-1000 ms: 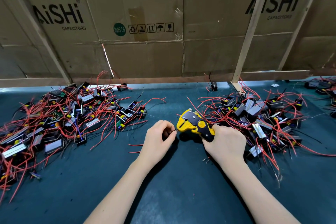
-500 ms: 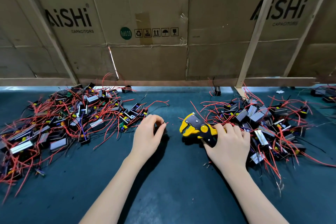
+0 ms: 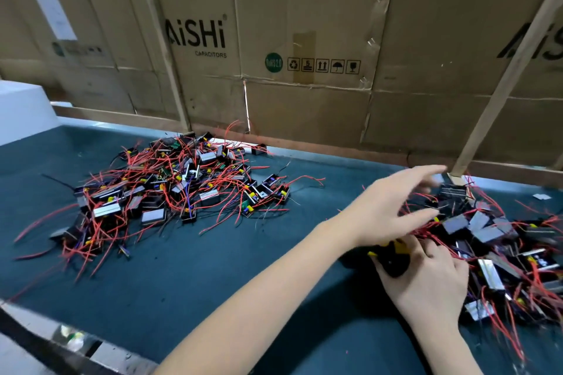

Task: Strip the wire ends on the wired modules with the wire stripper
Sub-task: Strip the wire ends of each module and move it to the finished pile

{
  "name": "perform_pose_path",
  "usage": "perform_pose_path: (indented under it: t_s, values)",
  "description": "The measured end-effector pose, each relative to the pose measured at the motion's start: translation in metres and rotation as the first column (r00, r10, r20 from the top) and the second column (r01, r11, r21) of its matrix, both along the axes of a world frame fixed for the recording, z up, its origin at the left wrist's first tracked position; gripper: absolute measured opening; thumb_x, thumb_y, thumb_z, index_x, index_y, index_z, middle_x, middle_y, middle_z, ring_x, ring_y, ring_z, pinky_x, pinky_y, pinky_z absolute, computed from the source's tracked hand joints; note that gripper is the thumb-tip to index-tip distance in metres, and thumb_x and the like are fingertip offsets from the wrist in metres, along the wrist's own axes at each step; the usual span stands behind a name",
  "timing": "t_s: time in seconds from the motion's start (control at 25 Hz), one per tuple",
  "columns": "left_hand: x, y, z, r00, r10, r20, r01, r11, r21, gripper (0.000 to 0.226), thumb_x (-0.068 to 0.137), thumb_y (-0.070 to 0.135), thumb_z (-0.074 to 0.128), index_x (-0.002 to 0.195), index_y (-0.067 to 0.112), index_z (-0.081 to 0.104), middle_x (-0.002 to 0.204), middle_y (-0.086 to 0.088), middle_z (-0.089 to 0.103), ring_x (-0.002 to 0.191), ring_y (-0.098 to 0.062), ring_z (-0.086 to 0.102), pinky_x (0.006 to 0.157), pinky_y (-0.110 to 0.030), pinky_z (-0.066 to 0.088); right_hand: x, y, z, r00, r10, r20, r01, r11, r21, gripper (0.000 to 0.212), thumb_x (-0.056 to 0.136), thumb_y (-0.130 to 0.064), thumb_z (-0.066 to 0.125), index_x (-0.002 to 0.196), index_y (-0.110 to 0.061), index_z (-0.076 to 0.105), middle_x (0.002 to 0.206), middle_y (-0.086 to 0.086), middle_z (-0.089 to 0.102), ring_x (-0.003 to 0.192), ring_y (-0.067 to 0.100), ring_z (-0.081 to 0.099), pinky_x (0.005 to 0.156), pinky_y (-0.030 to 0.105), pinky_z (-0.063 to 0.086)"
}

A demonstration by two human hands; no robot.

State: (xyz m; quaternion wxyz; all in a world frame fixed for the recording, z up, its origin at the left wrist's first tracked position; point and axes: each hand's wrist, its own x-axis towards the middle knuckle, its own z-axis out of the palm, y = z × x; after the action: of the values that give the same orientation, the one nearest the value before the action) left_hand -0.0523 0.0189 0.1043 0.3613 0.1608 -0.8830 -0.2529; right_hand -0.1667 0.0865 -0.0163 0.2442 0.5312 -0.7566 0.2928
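Since the earlier frame, left hand [image 3: 393, 207] has crossed from mid-bench to the right pile [image 3: 493, 240], fingers outstretched, holding nothing. Right hand [image 3: 426, 280] grips the stripper [image 3: 393, 256] at that pile's near-left edge. Left pile [image 3: 170, 189] lies well apart, toward the far-left; which pile is done cannot be told, and many modules probably remain unstripped.

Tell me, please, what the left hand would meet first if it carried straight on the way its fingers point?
Probably the right-hand pile of wired modules: the left hand reaches over it, open fingers aimed at its far edge. Blur leaves height unclear.
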Motion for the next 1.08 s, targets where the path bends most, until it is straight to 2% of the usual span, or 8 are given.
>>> perform_pose_path:
  t_s: [0.12, 0.2, 0.36, 0.44, 0.64, 0.88, 1.0, 1.08]
  values:
    - [0.072, -0.032, -0.019, 0.960, 0.280, -0.026, -0.281, 0.954, -0.101, 0.045, 0.088, 0.005, 0.065, 0.132, 0.004, 0.055, 0.118, -0.007, 0.067, 0.109, -0.019, 0.061, 0.102, -0.033, 0.044, -0.001, 0.001, 0.006, 0.993, 0.049, 0.108, -0.036, 0.993, -0.115, 0.050, 0.070, -0.057, 0.060, 0.092, -0.013, 0.070, 0.079, 0.007, 0.064, 0.075, 0.035, 0.062, 0.071, 0.043, 0.038]
    - [0.134, -0.057, -0.029, 0.836, 0.536, -0.121, -0.545, 0.835, -0.072, 0.037, 0.085, -0.003, 0.063, 0.121, 0.004, 0.062, 0.110, -0.006, 0.068, 0.100, -0.020, 0.064, 0.097, -0.040, 0.047, 0.002, -0.001, 0.011, 0.947, 0.186, 0.261, -0.124, 0.964, -0.236, 0.040, 0.076, -0.048, 0.075, 0.094, -0.013, 0.069, 0.082, 0.004, 0.066, 0.077, 0.032, 0.063, 0.075, 0.043, 0.046]
    - [0.258, -0.101, -0.047, 0.314, 0.937, -0.151, -0.936, 0.332, 0.119, 0.027, 0.084, -0.004, 0.055, 0.107, 0.007, 0.063, 0.105, -0.010, 0.067, 0.096, -0.029, 0.062, 0.092, -0.041, 0.048, 0.018, 0.001, 0.019, 0.635, 0.525, 0.567, -0.314, 0.845, -0.432, 0.019, 0.079, -0.047, 0.072, 0.084, -0.031, 0.063, 0.079, -0.014, 0.068, 0.073, -0.002, 0.060, 0.075, 0.006, 0.040]
    - [0.299, -0.118, -0.054, 0.160, 0.987, -0.005, -0.979, 0.160, 0.123, 0.029, 0.082, -0.007, 0.054, 0.107, 0.006, 0.063, 0.109, -0.015, 0.067, 0.102, -0.034, 0.061, 0.091, -0.043, 0.047, 0.021, 0.001, 0.017, 0.527, 0.542, 0.655, -0.322, 0.840, -0.436, 0.016, 0.079, -0.046, 0.066, 0.084, -0.032, 0.064, 0.086, -0.024, 0.070, 0.079, -0.008, 0.062, 0.077, 0.001, 0.038]
    - [0.334, -0.141, -0.069, 0.112, 0.852, 0.511, -0.959, 0.228, -0.170, 0.037, 0.085, 0.006, 0.063, 0.122, 0.006, 0.063, 0.122, -0.024, 0.060, 0.112, -0.044, 0.055, 0.092, -0.049, 0.050, 0.010, 0.001, 0.005, 0.404, 0.552, 0.729, -0.394, 0.825, -0.406, 0.011, 0.087, -0.031, 0.066, 0.093, -0.023, 0.070, 0.093, -0.022, 0.071, 0.090, -0.008, 0.062, 0.086, 0.006, 0.042]
    - [0.323, -0.132, -0.045, -0.066, 0.835, 0.546, -0.932, 0.143, -0.332, 0.015, 0.084, 0.021, 0.072, 0.097, 0.014, 0.073, 0.106, -0.018, 0.066, 0.112, -0.040, 0.053, 0.088, -0.046, 0.051, 0.015, 0.000, 0.005, 0.454, 0.506, 0.733, -0.457, 0.839, -0.296, 0.013, 0.087, -0.042, 0.070, 0.090, -0.030, 0.066, 0.085, -0.012, 0.068, 0.076, -0.002, 0.058, 0.074, 0.007, 0.041]
    - [0.303, -0.123, -0.021, -0.046, 0.966, 0.255, -0.937, 0.047, -0.347, 0.018, 0.086, 0.016, 0.067, 0.100, 0.005, 0.066, 0.101, -0.027, 0.065, 0.104, -0.046, 0.054, 0.082, -0.052, 0.047, 0.017, 0.001, 0.008, 0.524, 0.523, 0.672, -0.453, 0.839, -0.300, 0.032, 0.081, -0.060, 0.061, 0.083, -0.028, 0.062, 0.078, -0.006, 0.065, 0.072, 0.010, 0.057, 0.069, 0.017, 0.042]
    - [0.277, -0.107, 0.000, 0.148, 0.985, -0.091, -0.963, 0.123, -0.240, 0.016, 0.086, 0.017, 0.065, 0.100, 0.011, 0.061, 0.096, -0.020, 0.067, 0.098, -0.041, 0.058, 0.082, -0.048, 0.046, 0.016, 0.001, 0.008, 0.538, 0.532, 0.654, -0.435, 0.840, -0.326, 0.035, 0.081, -0.060, 0.059, 0.079, -0.025, 0.058, 0.073, 0.000, 0.061, 0.067, 0.014, 0.052, 0.067, 0.023, 0.041]
